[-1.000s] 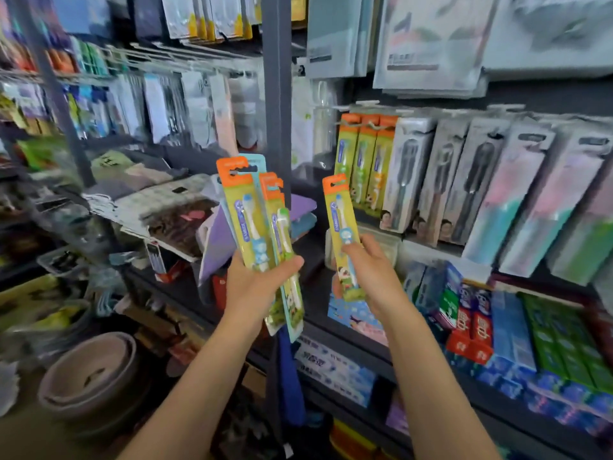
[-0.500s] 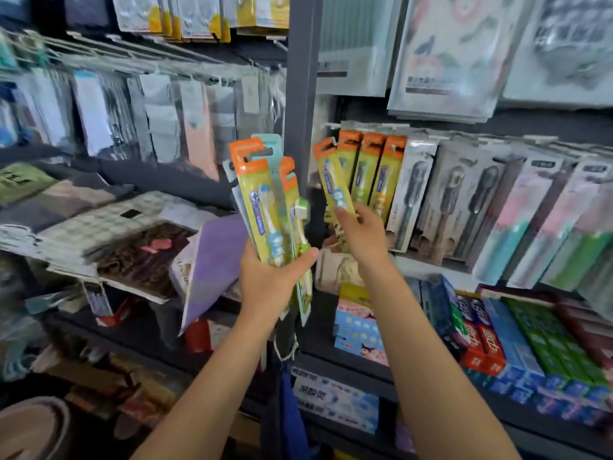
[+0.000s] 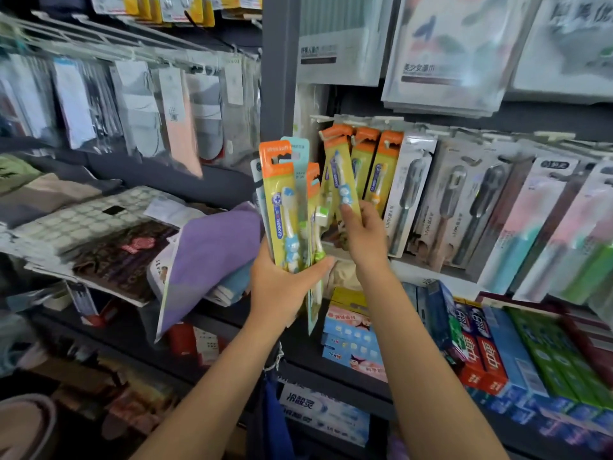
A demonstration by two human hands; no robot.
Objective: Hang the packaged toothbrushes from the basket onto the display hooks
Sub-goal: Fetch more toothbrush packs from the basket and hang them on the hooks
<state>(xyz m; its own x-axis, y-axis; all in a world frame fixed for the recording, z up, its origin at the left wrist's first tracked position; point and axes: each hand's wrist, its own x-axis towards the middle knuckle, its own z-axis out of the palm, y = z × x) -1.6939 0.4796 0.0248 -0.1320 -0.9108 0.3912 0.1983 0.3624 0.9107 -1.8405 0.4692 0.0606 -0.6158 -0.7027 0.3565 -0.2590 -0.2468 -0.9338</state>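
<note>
Left hand: my left hand (image 3: 282, 290), centre of the frame, grips a fanned bunch of toothbrush packs (image 3: 288, 207) upright, thumb across the front.
Right hand: my right hand (image 3: 363, 237) pinches a single toothbrush pack (image 3: 341, 174) by its lower end, tilted.
Pack's top: its orange header sits at the hooks, against the hanging orange packs (image 3: 374, 161).
Below: toothpaste boxes (image 3: 481, 353), lower right.

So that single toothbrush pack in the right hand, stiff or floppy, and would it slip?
The pack probably stays fairly stiff: it stands straight above the right hand, gripped only at its lower end. Likely light, since a thumb-and-finger hold carries it. Its glossy front might be slippery.
</note>
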